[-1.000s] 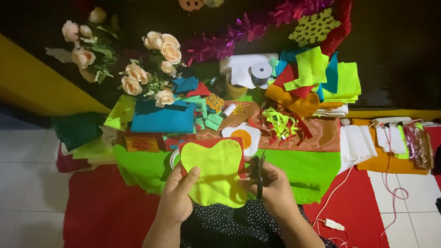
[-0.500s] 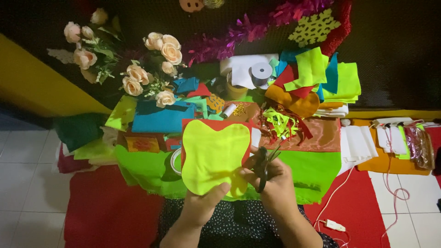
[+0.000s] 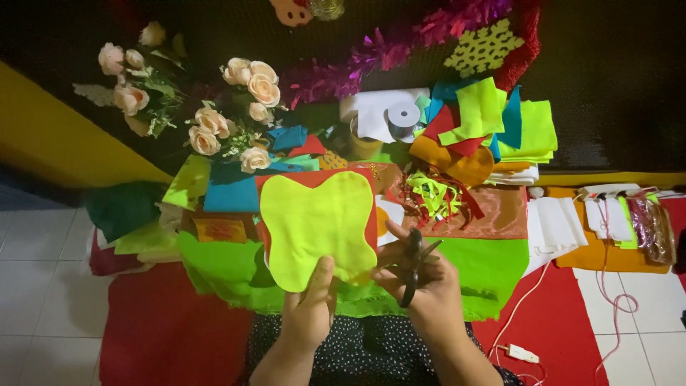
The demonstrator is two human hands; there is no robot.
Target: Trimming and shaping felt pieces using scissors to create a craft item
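Your left hand pinches the yellow felt shape by its lower edge above the green cloth, while your right hand grips black scissors; keep the felt taut when cutting.

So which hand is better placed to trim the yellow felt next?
Probably right: the right hand holds the scissors beside the yellow felt shape, while the left hand pinches its lower edge.

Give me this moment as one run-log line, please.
left hand: holds yellow felt shape | right hand: holds scissors | surface: green cloth
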